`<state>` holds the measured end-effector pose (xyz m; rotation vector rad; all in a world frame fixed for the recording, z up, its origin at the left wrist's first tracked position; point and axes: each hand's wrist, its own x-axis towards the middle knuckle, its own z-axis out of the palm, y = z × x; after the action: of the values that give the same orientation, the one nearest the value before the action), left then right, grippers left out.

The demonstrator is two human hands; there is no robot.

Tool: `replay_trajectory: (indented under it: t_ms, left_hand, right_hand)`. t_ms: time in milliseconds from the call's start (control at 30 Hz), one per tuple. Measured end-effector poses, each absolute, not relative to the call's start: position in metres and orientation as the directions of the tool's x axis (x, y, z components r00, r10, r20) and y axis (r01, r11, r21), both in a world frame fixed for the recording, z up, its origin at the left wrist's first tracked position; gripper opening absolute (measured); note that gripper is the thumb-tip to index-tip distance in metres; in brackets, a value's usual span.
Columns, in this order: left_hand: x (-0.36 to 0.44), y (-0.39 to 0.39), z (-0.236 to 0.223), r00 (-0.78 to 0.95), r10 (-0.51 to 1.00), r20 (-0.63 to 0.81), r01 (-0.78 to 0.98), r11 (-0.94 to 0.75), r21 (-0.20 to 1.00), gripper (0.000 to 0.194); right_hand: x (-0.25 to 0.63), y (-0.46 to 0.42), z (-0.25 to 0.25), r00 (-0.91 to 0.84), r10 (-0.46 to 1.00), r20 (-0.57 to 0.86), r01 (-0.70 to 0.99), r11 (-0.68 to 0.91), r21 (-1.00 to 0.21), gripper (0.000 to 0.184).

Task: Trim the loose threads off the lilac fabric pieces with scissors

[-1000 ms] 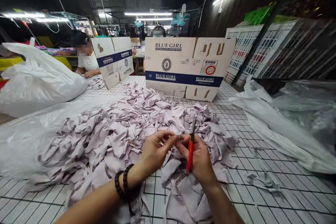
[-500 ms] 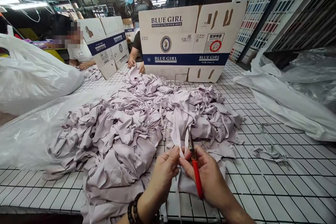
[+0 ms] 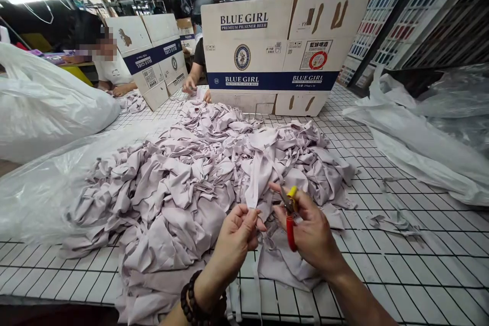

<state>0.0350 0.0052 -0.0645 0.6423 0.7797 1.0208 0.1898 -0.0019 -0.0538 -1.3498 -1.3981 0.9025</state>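
A large heap of pale mauve fabric pieces (image 3: 171, 183) lies in front of me. My left hand (image 3: 237, 237), with a dark bead bracelet at the wrist, pinches the end of a narrow pale fabric strip (image 3: 252, 188) that runs up into the heap. My right hand (image 3: 315, 234) is just to the right, apart from the left, closed around small scissors (image 3: 290, 232) with red and yellow on the handles. Their blades point up and left, close to the heap. Another thin strip (image 3: 257, 285) hangs below my left hand.
White cartons (image 3: 267, 48) stand at the back, with two people partly behind them. Plastic bags (image 3: 49, 107) lie on the left and more bags (image 3: 431, 137) on the right. Fabric scraps (image 3: 395, 224) rest on the grid-lined table (image 3: 382, 275).
My right hand has moved up and right, away from the left, and the scissors have turned, showing yellow. My left hand keeps its pinch on the strip and has shifted slightly left.
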Motion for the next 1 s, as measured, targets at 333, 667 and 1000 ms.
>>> replay_trajectory:
  t_ms: [333,667,1000]
  left_hand:
    - [0.030,0.015,-0.069,0.141,0.989,-0.038,-0.214,0.068,0.974,0.039]
    - [0.043,0.024,-0.059,0.151,0.970,0.189,-0.288,-0.140,0.948,0.038]
    - [0.042,0.026,-0.062,0.108,0.976,0.188,-0.085,-0.179,0.980,0.032]
  right_hand:
    - [0.178,0.036,-0.071,-0.008,0.987,0.163,0.058,0.164,-0.985,0.015]
    - [0.162,0.026,-0.076,0.171,0.973,0.154,-0.024,0.160,-0.987,0.029]
    - [0.218,-0.008,-0.029,-0.026,0.998,0.064,0.737,0.062,-0.673,0.024]
